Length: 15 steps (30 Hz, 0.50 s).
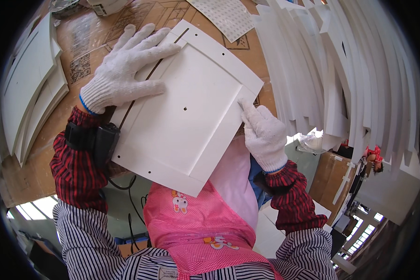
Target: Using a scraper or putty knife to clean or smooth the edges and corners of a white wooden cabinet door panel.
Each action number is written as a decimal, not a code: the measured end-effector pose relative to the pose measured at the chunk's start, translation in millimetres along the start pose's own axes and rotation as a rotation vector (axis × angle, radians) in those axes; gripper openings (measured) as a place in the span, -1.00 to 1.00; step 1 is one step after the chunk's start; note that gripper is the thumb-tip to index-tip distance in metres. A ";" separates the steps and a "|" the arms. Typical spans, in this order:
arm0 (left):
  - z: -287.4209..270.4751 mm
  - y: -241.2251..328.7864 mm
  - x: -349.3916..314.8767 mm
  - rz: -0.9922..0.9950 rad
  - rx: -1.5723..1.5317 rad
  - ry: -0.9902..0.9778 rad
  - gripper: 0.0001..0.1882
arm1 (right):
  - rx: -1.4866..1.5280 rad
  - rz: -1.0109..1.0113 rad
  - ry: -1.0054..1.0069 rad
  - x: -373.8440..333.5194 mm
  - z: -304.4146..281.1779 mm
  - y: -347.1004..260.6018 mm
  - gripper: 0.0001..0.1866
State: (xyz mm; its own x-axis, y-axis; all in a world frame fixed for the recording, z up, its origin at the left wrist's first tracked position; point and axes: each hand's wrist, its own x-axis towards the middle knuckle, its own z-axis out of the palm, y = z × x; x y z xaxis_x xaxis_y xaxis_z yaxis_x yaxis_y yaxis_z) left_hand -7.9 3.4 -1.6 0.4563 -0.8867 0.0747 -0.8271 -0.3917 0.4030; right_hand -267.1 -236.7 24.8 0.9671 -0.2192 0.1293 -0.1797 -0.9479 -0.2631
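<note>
1. A white framed panel (172,135) lies slanted in front of me on printed cardboard (37,179), its near corner reaching over my pink apron (200,228).
2. Its raised border, long dark slot (182,37) and small round holes are already made. I see no fittings in the holes; whether the panel is finished, I cannot tell.
3. White panels (28,84) lie overlapped at my left, and long white boards (303,70) crowd my right.
4. My gloved left hand (121,70) lies across the panel's left border and slot, fingers spread and straight, thumb apart.
5. My gloved right hand (266,137) is at the right edge, index finger extended onto the border, other fingers curled; whether they grip, I cannot tell.
6. Both forearms reach forward, elbows bent outward.
</note>
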 end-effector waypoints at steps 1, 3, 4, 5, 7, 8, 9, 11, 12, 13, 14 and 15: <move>-0.4 -1.0 -0.5 -0.003 0.000 0.000 -0.13 | -0.007 -0.001 -0.015 -2.9 -0.3 -3.4 -0.52; -1.8 1.5 1.5 0.011 0.006 0.003 -0.13 | -0.010 0.006 -0.028 -4.7 -2.0 -3.0 -0.53; -2.0 2.6 1.9 0.012 0.007 0.000 -0.13 | 0.009 0.011 -0.011 -1.4 -2.6 -0.4 -0.53; -1.6 2.2 1.3 0.005 0.017 0.004 -0.13 | 0.022 0.014 0.004 0.5 -3.7 0.4 -0.53; 0.8 1.0 1.4 0.000 0.024 0.008 -0.12 | 0.020 0.008 -0.003 -2.3 -5.1 -1.3 -0.53; 1.2 -0.6 0.7 0.000 0.018 0.010 -0.12 | 0.029 -0.005 -0.008 -2.0 -4.8 -2.2 -0.53; 0.6 -1.1 0.1 -0.001 0.012 0.011 -0.12 | 0.033 -0.008 -0.008 -0.3 -4.8 -1.2 -0.53; -1.6 3.6 -1.0 -0.025 0.026 0.005 -0.13 | 0.009 -0.031 0.015 2.7 -5.3 1.8 -0.53; -1.4 5.3 -0.9 -0.046 0.037 0.000 -0.13 | 0.008 -0.029 0.014 3.1 -6.1 0.7 -0.53; 0.0 4.3 -0.6 -0.046 0.035 0.000 -0.13 | 0.005 -0.014 0.000 4.2 -7.6 -1.7 -0.53; 0.5 2.8 -0.1 -0.030 0.018 0.003 -0.13 | 0.003 0.000 -0.013 5.7 -8.7 -3.0 -0.53; 0.8 1.8 0.1 -0.015 0.000 0.007 -0.13 | 0.003 -0.002 -0.012 6.1 -8.3 -2.2 -0.53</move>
State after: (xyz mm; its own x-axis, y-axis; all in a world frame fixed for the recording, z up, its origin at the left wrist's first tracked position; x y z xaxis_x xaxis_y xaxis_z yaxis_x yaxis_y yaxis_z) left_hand -9.6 2.4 -1.6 0.4707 -0.8791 0.0746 -0.8202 -0.4048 0.4043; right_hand -262.3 -237.9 34.1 0.9695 -0.2146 0.1179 -0.1774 -0.9475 -0.2659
